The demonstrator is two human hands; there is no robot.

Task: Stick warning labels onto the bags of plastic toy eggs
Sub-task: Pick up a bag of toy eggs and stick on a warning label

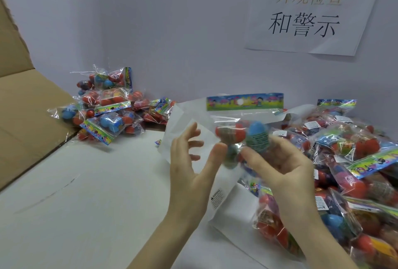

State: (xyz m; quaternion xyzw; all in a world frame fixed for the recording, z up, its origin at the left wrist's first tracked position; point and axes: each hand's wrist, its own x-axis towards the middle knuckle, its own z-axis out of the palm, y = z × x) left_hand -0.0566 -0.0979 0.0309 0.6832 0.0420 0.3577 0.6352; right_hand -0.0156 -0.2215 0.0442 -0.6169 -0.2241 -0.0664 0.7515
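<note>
Above the bench (75,193), head view, the only one: a clear bag of toy eggs (243,133) is held up in mid-air, its printed header card (245,101) on top, a blue egg (257,129) showing through the film.

Right hand (286,174): grip closed on the bag's lower part, thumb in front, fingers curled behind. Bag hangs roughly upright, tilted slightly.

Left hand (191,174): grip open, fingers spread and relaxed, thumb tip close to or just touching the bag's left edge; cannot tell which. Holds nothing that I can make out.

White backing sheets (178,122) lie behind and under the hands; 1 warning label (217,198) sits on the sheet just below the left wrist. Whether the held bag already carries a label cannot be told from this side.

Right of the hands: a big heap of bags (355,161), several with small white labels showing. Far left, by the cardboard box flap (25,113): a smaller pile of bags (105,107), no labels visible on them. A paper sign (310,14) hangs on the wall.

Judgement on the step: bag is being presented for a label.
- Pick a flat stretch of film, not over an egg's curve.
- Keep the film taut with the right hand.
- Lay the label from 1 edge, then rub flat to avoid creases.
- Keep it clear of the header card.
</note>
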